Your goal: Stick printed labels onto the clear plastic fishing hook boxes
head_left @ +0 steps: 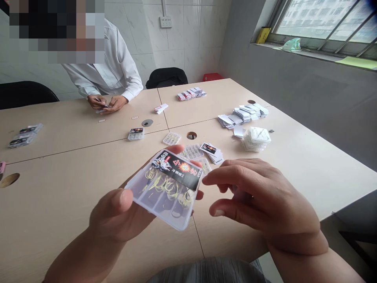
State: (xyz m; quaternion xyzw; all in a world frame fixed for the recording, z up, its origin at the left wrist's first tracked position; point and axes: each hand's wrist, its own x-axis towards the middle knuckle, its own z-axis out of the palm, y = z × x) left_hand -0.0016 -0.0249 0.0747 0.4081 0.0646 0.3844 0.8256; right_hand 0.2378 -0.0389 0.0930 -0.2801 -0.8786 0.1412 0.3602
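My left hand [114,212] holds a clear plastic box of fishing hooks [165,192] from below, with the thumb at its left edge and fingertips showing on the far side. Yellowish hooks lie in its compartments, and a black printed card [179,169] covers the upper part. Close to the box's right edge is my right hand [253,192], its thumb and fingers apart and nothing seen between them. Just beyond the held box, more hook boxes [193,151] lie on the table, partly hidden by it. Beside them is a small pile of printed cards [213,152].
Stacked empty-looking clear boxes [256,138] stand at the right, before rows of white cards [244,116]. A carded box [136,134] and an uncarded one [172,138] lie mid-table. Across the table [73,188], a person in a white shirt [118,59] handles small cards. Bagged packs [25,135] lie left.
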